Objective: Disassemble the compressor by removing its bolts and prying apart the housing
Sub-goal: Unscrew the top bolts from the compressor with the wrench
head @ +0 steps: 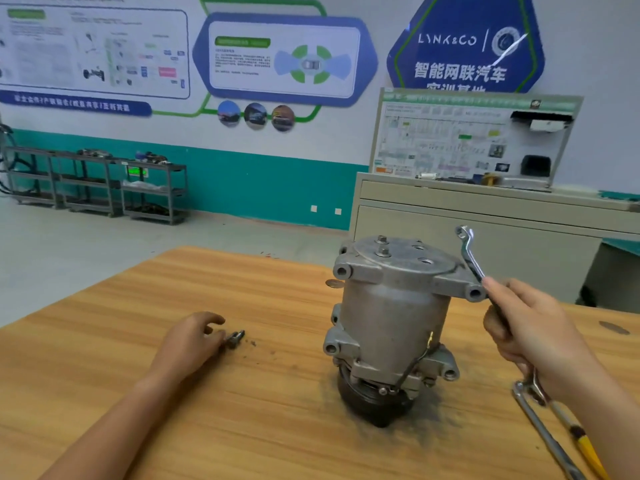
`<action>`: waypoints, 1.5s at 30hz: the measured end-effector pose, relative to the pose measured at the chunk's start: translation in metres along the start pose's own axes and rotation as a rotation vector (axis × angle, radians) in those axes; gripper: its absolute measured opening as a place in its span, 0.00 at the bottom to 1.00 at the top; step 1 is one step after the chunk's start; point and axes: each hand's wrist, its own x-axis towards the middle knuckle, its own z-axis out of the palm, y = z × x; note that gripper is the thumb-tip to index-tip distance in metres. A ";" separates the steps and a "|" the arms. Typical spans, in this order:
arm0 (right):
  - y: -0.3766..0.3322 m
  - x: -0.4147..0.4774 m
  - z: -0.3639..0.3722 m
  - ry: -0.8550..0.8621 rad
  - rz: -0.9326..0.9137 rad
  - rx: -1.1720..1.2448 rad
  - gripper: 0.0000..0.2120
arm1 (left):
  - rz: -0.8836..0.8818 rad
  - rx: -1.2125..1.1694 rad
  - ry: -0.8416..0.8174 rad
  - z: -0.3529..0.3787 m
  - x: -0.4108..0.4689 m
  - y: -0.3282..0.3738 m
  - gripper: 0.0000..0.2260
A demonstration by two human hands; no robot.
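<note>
Your right hand (530, 327) grips the wrench (468, 252), its shaft pointing up, just right of the upright compressor (391, 317) on the worktop (207, 410). The top bolts (382, 245) lie to the left of it. Your left hand (188, 341) pinches a loose bolt (235, 339).

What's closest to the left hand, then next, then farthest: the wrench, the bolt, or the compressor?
1. Bolt: right at the left hand's fingertips.
2. Compressor: standing upright, off to the right.
3. Wrench: past the compressor, held up by the right hand.
</note>
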 end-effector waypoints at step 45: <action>-0.086 0.014 0.010 -0.616 0.299 -0.087 0.12 | 0.136 -1.222 0.071 0.016 -0.054 0.229 0.07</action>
